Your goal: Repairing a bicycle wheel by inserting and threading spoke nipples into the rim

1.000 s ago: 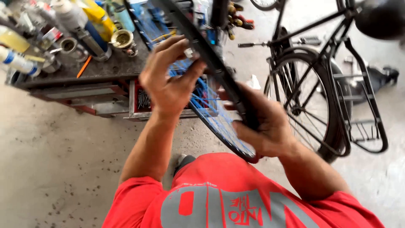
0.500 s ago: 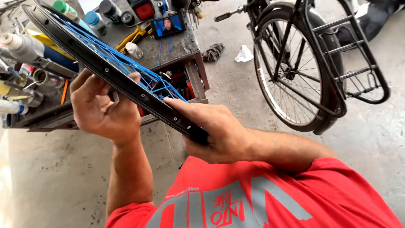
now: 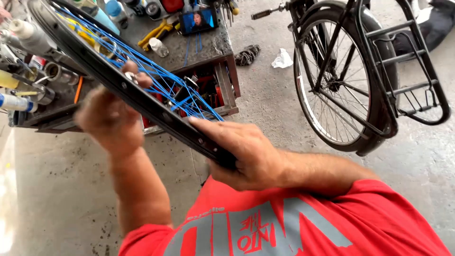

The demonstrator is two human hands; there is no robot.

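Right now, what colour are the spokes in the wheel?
Blue spokes on a black rim, clearest in the head view.

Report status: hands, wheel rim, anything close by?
Left hand and right hand both grip black rim. Blue spokes fitted. Workbench just beyond.

A wheel rim (image 3: 142, 102) runs slantwise from the upper left down toward the middle, with its spokes (image 3: 175, 90) fanning out behind it; the left hand (image 3: 111, 121) grips it from below on the left, and the right hand (image 3: 241, 151) clasps its lower end on the right. Behind the rim stands a workbench (image 3: 208, 45), with a phone (image 3: 199, 21) propped on top, pliers (image 3: 156, 33) to the left of the phone, and tubes (image 3: 28, 35) at the far left. To the right of the bench a rag (image 3: 247, 54) and a scrap of paper (image 3: 283, 59) lie on the floor (image 3: 265, 109), and further right stands a bicycle (image 3: 350, 80).
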